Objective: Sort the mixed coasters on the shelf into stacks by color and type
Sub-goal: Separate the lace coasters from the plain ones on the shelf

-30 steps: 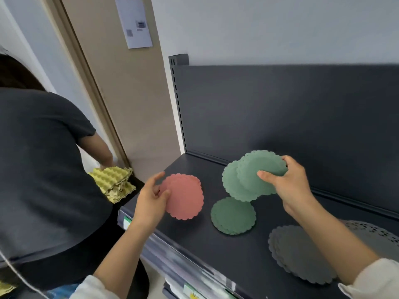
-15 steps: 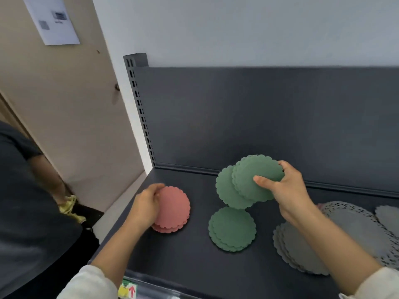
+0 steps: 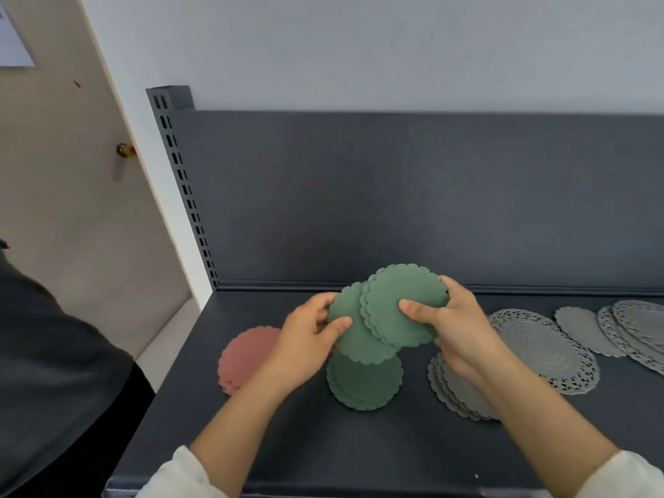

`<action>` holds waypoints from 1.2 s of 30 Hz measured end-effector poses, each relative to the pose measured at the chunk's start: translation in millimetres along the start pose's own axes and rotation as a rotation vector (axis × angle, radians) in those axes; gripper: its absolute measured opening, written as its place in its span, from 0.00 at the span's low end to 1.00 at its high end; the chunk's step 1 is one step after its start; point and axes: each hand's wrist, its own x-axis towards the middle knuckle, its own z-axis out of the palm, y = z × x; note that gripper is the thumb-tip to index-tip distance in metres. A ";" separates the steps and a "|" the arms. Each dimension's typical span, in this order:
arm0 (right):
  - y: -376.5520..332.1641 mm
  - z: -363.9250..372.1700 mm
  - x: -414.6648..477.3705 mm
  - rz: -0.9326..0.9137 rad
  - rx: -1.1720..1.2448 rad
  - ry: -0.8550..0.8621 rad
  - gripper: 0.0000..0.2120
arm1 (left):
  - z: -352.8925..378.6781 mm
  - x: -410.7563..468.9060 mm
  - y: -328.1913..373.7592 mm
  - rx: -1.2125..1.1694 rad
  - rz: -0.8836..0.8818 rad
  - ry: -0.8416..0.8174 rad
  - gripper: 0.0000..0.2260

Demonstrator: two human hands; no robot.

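Above the dark shelf (image 3: pixel 280 440) I hold a fan of green scalloped coasters (image 3: pixel 391 310) with both hands. My right hand (image 3: pixel 456 328) pinches the upper ones, thumb on top. My left hand (image 3: pixel 309 343) grips the lower green coaster at its left edge. Under them a stack of green coasters (image 3: pixel 363 384) lies flat on the shelf. A stack of pink coasters (image 3: pixel 244 357) sits to the left, partly hidden by my left hand. A stack of grey scalloped coasters (image 3: pixel 456 393) lies under my right wrist.
Grey lace-edged coasters (image 3: pixel 546 350) and more grey ones (image 3: pixel 625 332) lie at the right. The shelf's back panel (image 3: pixel 395 195) rises behind. A person in dark clothes (image 3: pixel 54 372) stands at the left, next to a beige door (image 3: pixel 72 195).
My left hand left the pink stack on the shelf and moved right to take hold of the green coasters. The view has swung rightwards.
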 end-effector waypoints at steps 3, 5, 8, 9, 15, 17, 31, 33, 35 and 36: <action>0.6 -7.1 -0.4 -0.020 -0.086 0.065 0.14 | 3.2 2.1 -2.8 0.047 -0.018 0.008 0.12; 0.4 -15.6 1.7 -0.027 -0.101 0.124 0.12 | 2.6 3.4 -10.1 0.135 -0.047 -0.001 0.13; -2.7 -25.1 4.6 0.017 -0.073 0.167 0.11 | 2.8 2.7 -20.5 0.287 -0.089 -0.064 0.12; -3.8 -25.6 4.8 0.034 -0.065 0.158 0.11 | 3.6 2.7 -23.9 0.347 -0.082 -0.076 0.12; 4.6 -2.5 -0.3 0.140 -0.126 -0.058 0.11 | 0.7 4.0 -36.6 0.623 -0.073 -0.059 0.12; 12.0 7.7 0.2 0.163 -0.173 -0.099 0.13 | -5.7 4.7 -38.4 0.630 -0.094 -0.033 0.15; 58.9 14.2 6.4 -0.237 -1.285 -0.099 0.36 | -1.4 5.9 -7.8 0.595 0.141 0.186 0.11; 53.4 -5.5 3.2 -0.290 -1.225 -0.068 0.32 | 13.5 8.4 0.4 0.599 0.168 0.162 0.11; 46.4 -35.3 0.8 -0.312 -1.178 -0.014 0.28 | 33.1 12.2 8.0 0.587 0.200 0.137 0.11; 43.3 -54.2 1.1 -0.307 -1.167 0.011 0.26 | 44.7 14.2 11.9 0.582 0.215 0.125 0.11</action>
